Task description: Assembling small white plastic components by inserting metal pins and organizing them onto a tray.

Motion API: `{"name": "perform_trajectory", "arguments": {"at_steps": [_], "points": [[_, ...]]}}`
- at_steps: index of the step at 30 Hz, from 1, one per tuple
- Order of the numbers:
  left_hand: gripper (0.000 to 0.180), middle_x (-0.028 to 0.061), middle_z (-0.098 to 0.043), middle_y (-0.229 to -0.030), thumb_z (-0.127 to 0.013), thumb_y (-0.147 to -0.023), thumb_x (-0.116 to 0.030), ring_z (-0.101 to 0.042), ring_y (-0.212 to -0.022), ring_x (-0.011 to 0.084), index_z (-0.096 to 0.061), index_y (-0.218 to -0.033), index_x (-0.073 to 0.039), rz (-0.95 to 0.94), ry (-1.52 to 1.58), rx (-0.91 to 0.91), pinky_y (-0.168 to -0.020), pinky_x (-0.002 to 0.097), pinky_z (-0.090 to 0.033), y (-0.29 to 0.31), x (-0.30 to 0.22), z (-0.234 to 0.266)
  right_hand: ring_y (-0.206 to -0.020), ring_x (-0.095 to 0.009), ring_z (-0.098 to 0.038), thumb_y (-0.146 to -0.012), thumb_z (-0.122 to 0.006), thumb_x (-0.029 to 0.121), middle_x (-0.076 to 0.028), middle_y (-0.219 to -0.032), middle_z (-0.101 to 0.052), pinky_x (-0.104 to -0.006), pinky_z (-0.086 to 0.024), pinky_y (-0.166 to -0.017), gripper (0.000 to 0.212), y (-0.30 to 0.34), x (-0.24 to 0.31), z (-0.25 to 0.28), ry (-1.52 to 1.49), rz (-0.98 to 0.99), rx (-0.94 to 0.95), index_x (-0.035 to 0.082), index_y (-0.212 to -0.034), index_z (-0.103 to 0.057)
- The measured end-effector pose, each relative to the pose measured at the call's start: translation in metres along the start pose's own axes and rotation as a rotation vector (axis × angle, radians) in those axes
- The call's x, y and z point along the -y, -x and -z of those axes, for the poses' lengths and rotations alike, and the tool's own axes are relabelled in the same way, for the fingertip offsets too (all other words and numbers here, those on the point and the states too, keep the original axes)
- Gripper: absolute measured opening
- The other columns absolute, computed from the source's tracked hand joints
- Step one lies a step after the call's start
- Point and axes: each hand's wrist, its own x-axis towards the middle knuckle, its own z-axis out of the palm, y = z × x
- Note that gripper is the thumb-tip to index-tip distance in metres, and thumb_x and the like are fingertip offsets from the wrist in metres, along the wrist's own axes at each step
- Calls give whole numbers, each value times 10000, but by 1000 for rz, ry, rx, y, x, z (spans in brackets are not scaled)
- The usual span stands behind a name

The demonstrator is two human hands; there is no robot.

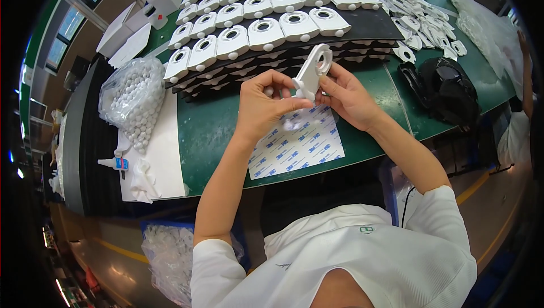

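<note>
Head view, left to right, places reckoned from the printed sheet [294, 152] on the green counter [209, 143]. Glue bottle [117, 164]: far left of the sheet, apart from the rest, presumably for easy reach. Clear bag of small white balls [136, 98]: left of the sheet and farther back; the plastic seems to serve to keep the balls from rolling. Rows of white parts [266, 31]: beyond the sheet, ranked on stacked black boards [374, 33], likely to save room and keep order. Left hand [263, 101]: above the sheet's far left corner, thumb and fingers closed on the knobbed lower end of one held part [310, 78]. That part: over the sheet's far edge, raised and tilted. Right hand [348, 97]: pinching it from the right, apparently for steadiness. Loose pile of parts [422, 16]: beyond and right of the sheet, heaped unsorted. Black bag [450, 90]: right of the sheet, seemingly set aside.
</note>
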Motion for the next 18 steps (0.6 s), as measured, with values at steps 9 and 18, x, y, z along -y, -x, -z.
{"name": "perform_trajectory", "arguments": {"at_steps": [9,18], "points": [[419,-82,-360,-542,-816,-501,-46,-310,-501,2,-551,-826,-53,-44,37,70,-477,155,-266,-2,2,-1,-782,-63,-520,-870,-544,112,-25,-960,-570,-222,-435,-673,294,9,39,-12,417,313,97,25,-1142,-472],[210,-64,-362,-553,-584,-856,-275,-285,-441,19,-510,-864,-79,301,490,158,-387,173,-198,-4,0,13,-646,-39,-490,-846,-548,170,-14,-801,-595,-187,-389,-532,362,-17,141,67,1121,239,-451,-26,-1147,-511]]}}
